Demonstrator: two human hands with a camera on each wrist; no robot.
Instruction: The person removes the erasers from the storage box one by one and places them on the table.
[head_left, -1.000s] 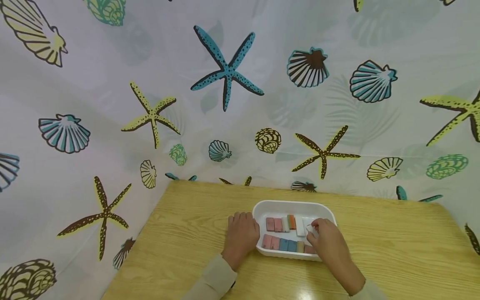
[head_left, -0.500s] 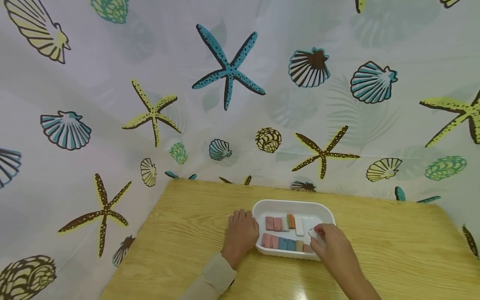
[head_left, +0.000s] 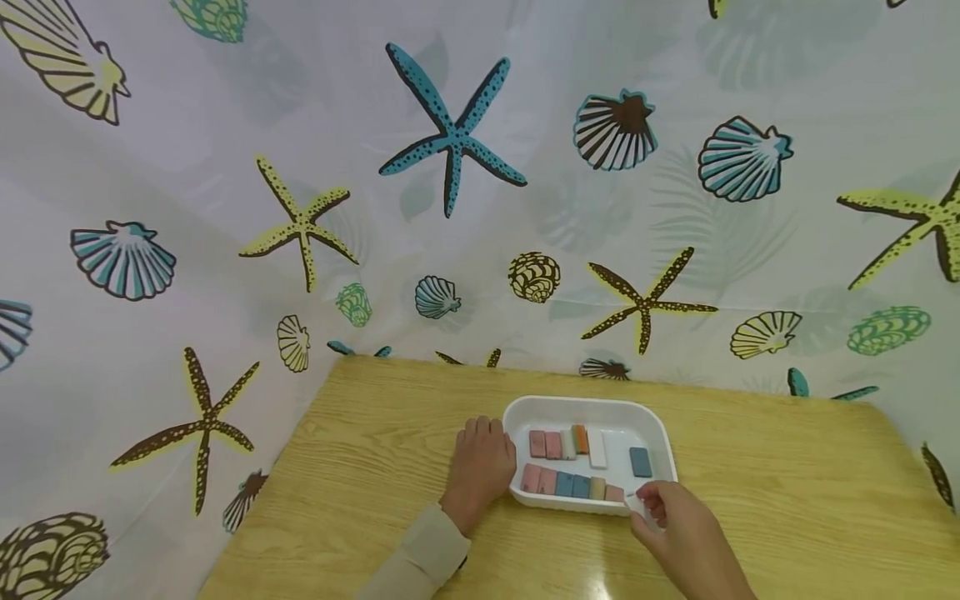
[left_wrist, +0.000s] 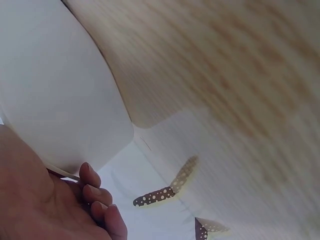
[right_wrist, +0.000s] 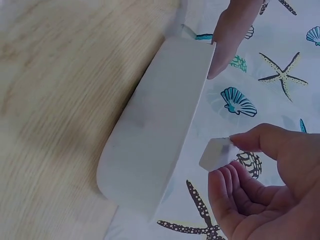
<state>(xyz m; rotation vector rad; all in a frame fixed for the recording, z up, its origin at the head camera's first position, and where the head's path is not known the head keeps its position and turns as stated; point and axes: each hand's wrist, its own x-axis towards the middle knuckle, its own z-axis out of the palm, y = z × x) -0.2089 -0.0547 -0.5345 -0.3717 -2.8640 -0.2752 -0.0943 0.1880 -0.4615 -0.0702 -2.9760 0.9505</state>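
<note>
My right hand (head_left: 686, 533) pinches a small white eraser (right_wrist: 218, 154) between thumb and fingertips. In the head view it is over the front right rim of a white plastic tray (head_left: 581, 403), close to the end of the front row. That row has pink erasers (head_left: 539, 479), blue erasers (head_left: 573, 485), a tan one (head_left: 597, 489) and another pink one (head_left: 614, 493). My left hand (head_left: 483, 462) holds the tray's left end, its fingers curled at the rim in the left wrist view. A lone blue eraser (head_left: 640, 462) lies at the tray's right side.
The tray's back row holds two pink erasers (head_left: 545, 444), a whitish one (head_left: 567, 445), an orange-and-green striped one (head_left: 580, 439) and a long white one (head_left: 597, 448). A wood-grain table (head_left: 397, 425) lies under the tray. Behind it hangs a curtain (head_left: 517, 217) printed with starfish and shells.
My right hand has moved from the tray's back right part toward its front right rim with the white eraser. The lone blue eraser now shows. My left hand has stayed at the left end.
</note>
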